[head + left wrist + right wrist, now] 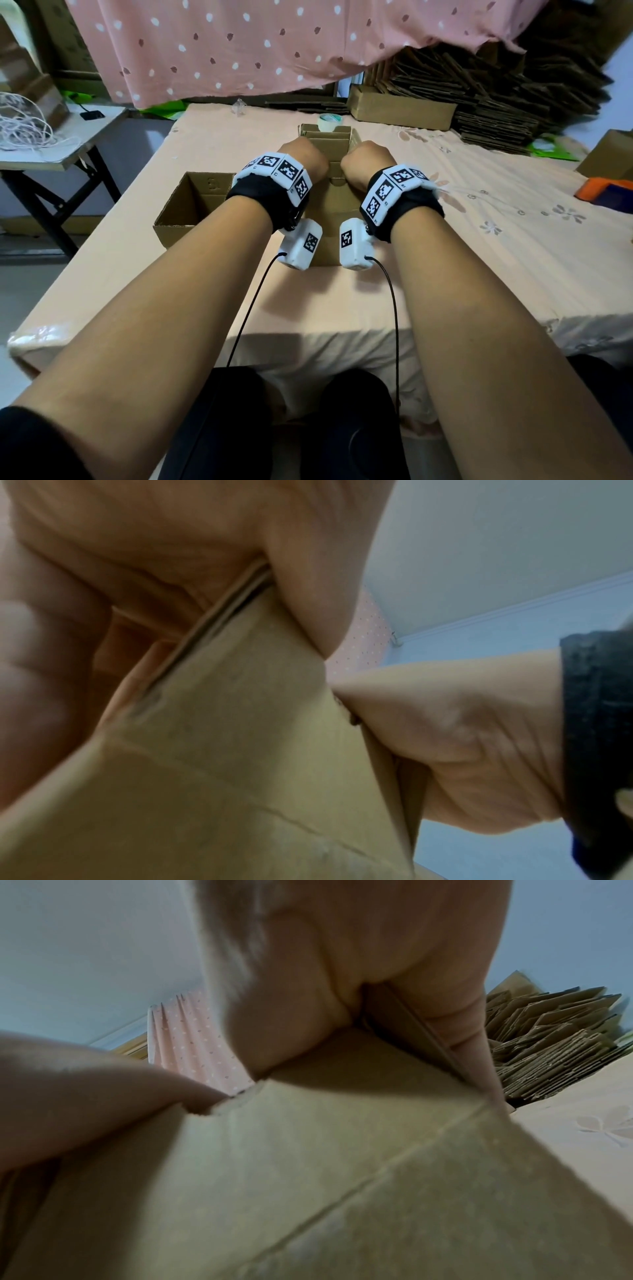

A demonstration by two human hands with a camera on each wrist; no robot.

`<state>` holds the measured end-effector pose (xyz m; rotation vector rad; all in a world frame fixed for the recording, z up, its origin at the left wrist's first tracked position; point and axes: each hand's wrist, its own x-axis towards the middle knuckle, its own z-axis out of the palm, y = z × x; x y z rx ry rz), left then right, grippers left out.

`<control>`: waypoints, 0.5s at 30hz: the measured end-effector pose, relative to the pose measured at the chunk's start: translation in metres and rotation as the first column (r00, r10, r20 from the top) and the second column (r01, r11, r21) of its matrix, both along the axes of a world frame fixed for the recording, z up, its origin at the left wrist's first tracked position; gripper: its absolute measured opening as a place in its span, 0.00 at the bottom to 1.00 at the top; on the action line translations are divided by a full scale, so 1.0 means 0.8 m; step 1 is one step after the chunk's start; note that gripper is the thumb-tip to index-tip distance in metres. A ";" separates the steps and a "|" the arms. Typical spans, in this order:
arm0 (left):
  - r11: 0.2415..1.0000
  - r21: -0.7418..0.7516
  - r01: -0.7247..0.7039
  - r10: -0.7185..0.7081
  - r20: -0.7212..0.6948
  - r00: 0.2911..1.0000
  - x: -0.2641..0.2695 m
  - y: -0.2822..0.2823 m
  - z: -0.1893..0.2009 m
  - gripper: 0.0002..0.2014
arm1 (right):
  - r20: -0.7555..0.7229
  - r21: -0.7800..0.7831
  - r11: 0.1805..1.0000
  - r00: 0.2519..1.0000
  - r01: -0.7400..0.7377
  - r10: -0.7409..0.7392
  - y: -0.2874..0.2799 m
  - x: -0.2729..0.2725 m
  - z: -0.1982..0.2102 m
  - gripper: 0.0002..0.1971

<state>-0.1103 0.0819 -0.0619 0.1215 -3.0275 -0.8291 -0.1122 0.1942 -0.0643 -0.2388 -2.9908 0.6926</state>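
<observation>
A brown cardboard box (335,200) stands on the middle of the cloth-covered table (428,274), its flaps (329,140) up at the far side. Both hands sit side by side on top of it. My left hand (303,159) curls over the box's near top edge; in the left wrist view the cardboard (240,750) runs up into the fold of my left hand (171,561). My right hand (368,161) grips the same edge beside it, and the cardboard panel (342,1164) is wedged into my right hand (359,974). The fingertips are hidden in the head view.
A second open cardboard box (191,209) stands just left of the held one. A tape roll (328,120) lies behind it. A shallow carton (400,106) and stacks of flat cardboard (507,89) fill the back right. An orange object (603,192) lies far right, a side table (61,144) left.
</observation>
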 end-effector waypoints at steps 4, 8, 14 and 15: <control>0.999 0.038 0.006 -0.007 0.027 1.000 0.002 -0.001 -0.002 0.18 | 0.012 0.028 0.999 1.000 -0.017 0.017 0.000 0.008 0.001 0.16; 0.999 0.036 0.031 -0.031 0.010 0.999 0.006 -0.005 -0.001 0.18 | 0.036 0.065 0.997 0.998 -0.044 0.042 -0.001 0.016 0.007 0.17; 0.998 0.016 0.066 -0.066 0.008 0.998 0.001 -0.009 -0.004 0.18 | 0.040 0.036 0.999 0.999 -0.027 0.026 0.000 0.010 0.005 0.17; 0.998 0.022 0.064 -0.065 0.007 0.998 0.000 -0.009 -0.005 0.18 | 0.042 0.040 0.999 0.999 -0.021 0.019 -0.001 0.009 0.005 0.16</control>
